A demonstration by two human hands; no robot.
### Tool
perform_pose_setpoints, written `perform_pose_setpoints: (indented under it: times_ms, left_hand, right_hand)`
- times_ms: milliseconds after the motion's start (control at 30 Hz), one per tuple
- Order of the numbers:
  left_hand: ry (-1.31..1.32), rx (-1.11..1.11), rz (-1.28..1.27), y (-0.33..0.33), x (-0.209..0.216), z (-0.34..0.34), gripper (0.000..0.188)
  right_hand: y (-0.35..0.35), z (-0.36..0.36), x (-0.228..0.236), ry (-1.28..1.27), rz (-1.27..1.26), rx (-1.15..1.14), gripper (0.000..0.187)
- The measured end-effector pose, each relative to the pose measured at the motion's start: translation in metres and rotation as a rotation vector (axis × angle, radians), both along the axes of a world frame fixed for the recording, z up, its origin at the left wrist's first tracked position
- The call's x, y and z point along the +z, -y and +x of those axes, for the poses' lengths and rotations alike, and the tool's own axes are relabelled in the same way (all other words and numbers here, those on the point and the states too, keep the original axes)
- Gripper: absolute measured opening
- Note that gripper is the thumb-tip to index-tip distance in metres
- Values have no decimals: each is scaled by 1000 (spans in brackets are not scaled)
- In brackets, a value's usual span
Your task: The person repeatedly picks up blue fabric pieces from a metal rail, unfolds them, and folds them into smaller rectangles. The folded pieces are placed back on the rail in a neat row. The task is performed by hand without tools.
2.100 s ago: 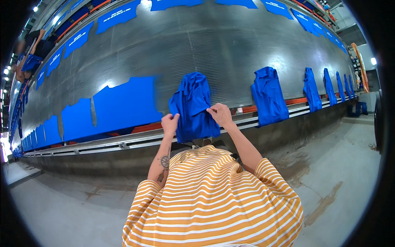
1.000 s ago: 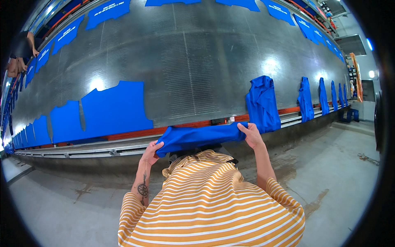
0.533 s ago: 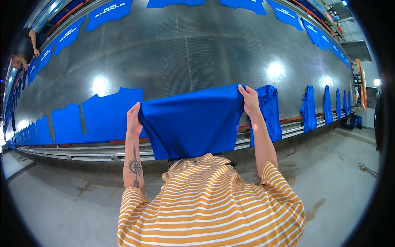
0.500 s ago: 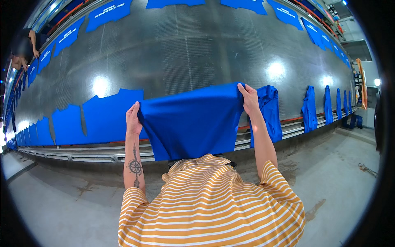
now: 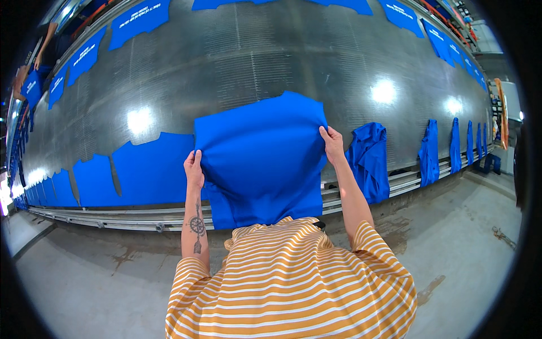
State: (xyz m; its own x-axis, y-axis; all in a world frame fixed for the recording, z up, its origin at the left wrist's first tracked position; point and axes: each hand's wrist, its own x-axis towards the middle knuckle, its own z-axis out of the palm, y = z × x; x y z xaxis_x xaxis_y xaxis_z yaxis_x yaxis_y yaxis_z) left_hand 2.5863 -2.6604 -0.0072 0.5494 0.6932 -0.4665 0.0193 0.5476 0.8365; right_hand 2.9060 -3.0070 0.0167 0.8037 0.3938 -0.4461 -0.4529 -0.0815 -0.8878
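Between my two hands a blue fabric garment piece (image 5: pixel 262 135) is stretched over the near edge of a long dark table (image 5: pixel 271 68). Its far part lies on the table surface, and its near part bulges and hangs toward my body. My left hand (image 5: pixel 194 169) pinches its left edge, thumb on top. On the right edge, my right hand (image 5: pixel 333 142) grips the cloth a little farther from me. To the left lies a flat blue garment piece (image 5: pixel 155 169), partly touching the held one. A crumpled blue piece (image 5: pixel 370 161) rests just right of my right hand.
Several flat blue pieces (image 5: pixel 93 178) line the near edge leftward; narrow folded ones (image 5: pixel 429 152) continue rightward. Printed blue pieces (image 5: pixel 138 24) lie along the far edge. A metal rail (image 5: pixel 130 220) borders the table. At far left, another person's arm (image 5: pixel 45 45) reaches toward a blue piece.
The held piece's far part now spreads out on the table beyond my hands. Both hands have come slightly nearer to me, the left also inward. The other person now lifts a blue piece.
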Motion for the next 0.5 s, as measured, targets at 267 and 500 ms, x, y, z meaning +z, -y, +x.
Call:
perform_pose_setpoints:
  times_ms: [267, 500]
  left_hand:
    - [91, 22, -51, 1, -21, -24, 5]
    - [45, -88, -223, 14, 114, -12, 70]
  right_hand:
    - [19, -4, -17, 183, -259, 129, 29]
    - [9, -22, 97, 261, -159, 104, 43]
